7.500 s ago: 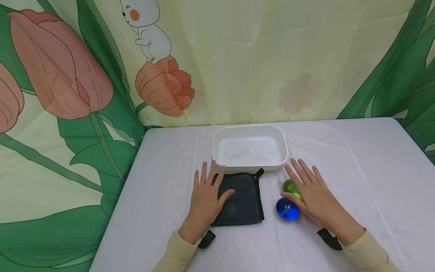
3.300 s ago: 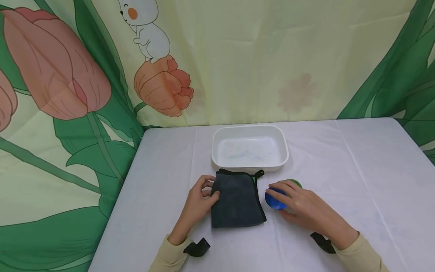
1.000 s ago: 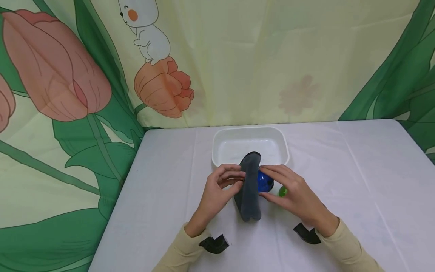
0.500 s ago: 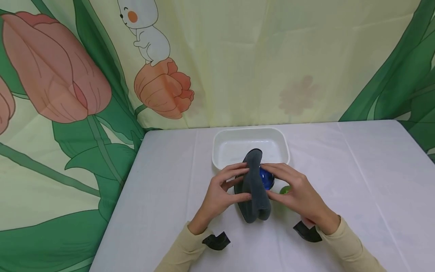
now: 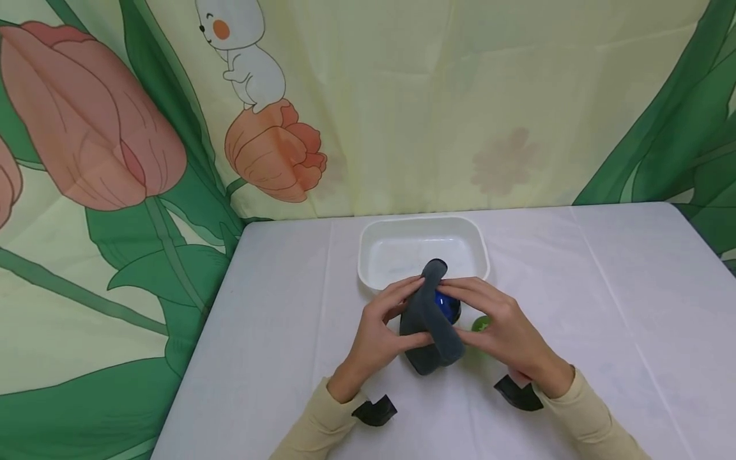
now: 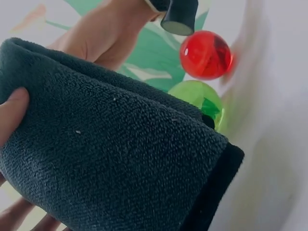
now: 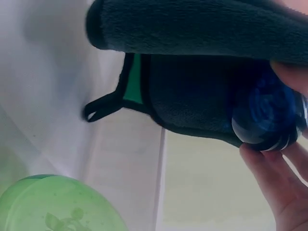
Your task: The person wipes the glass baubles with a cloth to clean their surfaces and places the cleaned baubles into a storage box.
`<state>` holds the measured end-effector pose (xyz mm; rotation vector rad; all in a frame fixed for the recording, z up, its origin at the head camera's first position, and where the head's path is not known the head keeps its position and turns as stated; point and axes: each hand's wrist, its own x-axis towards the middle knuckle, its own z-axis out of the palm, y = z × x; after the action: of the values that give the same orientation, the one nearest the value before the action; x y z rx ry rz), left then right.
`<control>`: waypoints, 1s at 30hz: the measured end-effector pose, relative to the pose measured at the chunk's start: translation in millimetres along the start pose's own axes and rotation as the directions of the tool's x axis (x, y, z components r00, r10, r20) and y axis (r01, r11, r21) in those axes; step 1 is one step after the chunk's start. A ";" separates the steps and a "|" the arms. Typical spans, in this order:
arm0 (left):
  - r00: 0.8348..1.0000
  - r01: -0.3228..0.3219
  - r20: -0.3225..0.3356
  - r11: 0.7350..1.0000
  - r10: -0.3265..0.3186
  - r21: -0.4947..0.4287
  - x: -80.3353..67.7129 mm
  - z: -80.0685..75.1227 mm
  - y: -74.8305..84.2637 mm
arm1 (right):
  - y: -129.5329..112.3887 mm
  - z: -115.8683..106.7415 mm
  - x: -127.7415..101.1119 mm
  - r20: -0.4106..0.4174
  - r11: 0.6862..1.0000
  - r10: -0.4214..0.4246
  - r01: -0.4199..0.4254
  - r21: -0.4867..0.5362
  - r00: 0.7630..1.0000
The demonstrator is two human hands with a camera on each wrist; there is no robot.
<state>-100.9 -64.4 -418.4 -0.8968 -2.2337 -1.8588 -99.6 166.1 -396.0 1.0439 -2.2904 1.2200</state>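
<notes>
Between my hands stands a folded dark grey cleaning cloth [image 5: 424, 316] with black trim, lifted off the table. My left hand [image 5: 376, 326] grips it from the left, its thumb on the near part and its fingers behind. My right hand [image 5: 506, 322] holds a clear blue ball [image 5: 450, 308] against the cloth's right side, thumb and fingers around it. A cloth fold partly covers the blue ball. In the right wrist view, the cloth's hanging loop [image 7: 98, 108] and a green patch show. A clear green ball [image 5: 480, 323] sits on the table under my right hand, mostly hidden.
A white rectangular tray [image 5: 363, 262] stands just beyond the hands, nothing visible inside it. In the left wrist view, a clear red ball [image 6: 205, 55] lies beside the green one. A patterned curtain [image 5: 402, 115] hangs behind the white-covered table [image 5: 276, 332].
The cloth lay flat earlier; now it is raised and folded between the hands. The blue ball was brought from the table against it. Since half a second ago, the cloth's near end bends further right.
</notes>
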 end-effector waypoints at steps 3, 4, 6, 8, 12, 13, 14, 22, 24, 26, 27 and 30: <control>1.000 0.019 -0.006 1.000 -0.019 -0.025 -1.9 1.9 -1.3 | -1.9 -0.2 0.6 0.005 1.000 0.000 0.000 0.003 1.000; 1.000 0.025 -0.009 0.999 -0.025 -0.035 -2.4 2.6 -1.7 | -2.3 -0.3 0.5 0.005 1.000 -0.003 0.003 0.005 1.000; 1.000 0.026 -0.009 0.998 -0.027 -0.054 -3.2 4.5 -2.6 | -2.7 -0.3 0.3 -0.003 1.000 -0.009 0.009 0.014 1.000; 1.000 0.006 -0.003 0.998 -0.006 -0.064 -3.6 6.8 -4.0 | -2.9 -0.9 -0.5 -0.007 0.999 0.006 -0.006 0.032 1.000; 0.999 -0.046 0.016 0.997 0.047 -0.057 -4.6 9.4 -7.1 | -2.5 -2.7 -2.1 0.009 0.994 0.069 -0.070 0.085 0.998; 0.998 -0.058 0.020 0.997 0.059 -0.046 -4.5 9.6 -7.5 | -2.4 -3.1 -2.3 0.016 0.990 0.086 -0.087 0.107 0.996; 0.998 -0.064 0.024 0.997 0.065 -0.037 -4.7 9.6 -7.7 | -2.1 -3.5 -2.4 0.019 0.987 0.096 -0.098 0.126 0.995; 0.993 -0.119 0.040 0.986 0.115 0.116 -5.2 7.3 -5.0 | 0.0 -2.9 -1.6 0.047 0.940 0.180 -0.186 0.285 0.983; 0.991 -0.132 0.038 0.982 0.128 0.135 -5.3 6.9 -4.9 | -0.1 -1.9 -1.3 0.052 0.927 0.213 -0.219 0.306 0.976; 0.991 -0.137 0.029 0.982 0.134 0.131 -5.1 6.8 -5.4 | -0.7 -0.3 -0.5 0.052 0.911 0.245 -0.248 0.330 0.968; 0.991 -0.135 0.021 0.983 0.133 0.122 -5.1 6.9 -5.7 | -1.1 0.9 -0.1 0.050 0.903 0.259 -0.260 0.341 0.965; 0.993 -0.117 0.004 0.990 0.117 0.083 -5.5 8.1 -6.9 | -1.7 5.4 0.9 0.042 0.882 0.290 -0.284 0.376 0.956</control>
<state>-97.5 -59.5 -428.7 -0.9893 -2.1885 -1.7023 -98.7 160.6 -397.6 0.8191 -2.3087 1.8421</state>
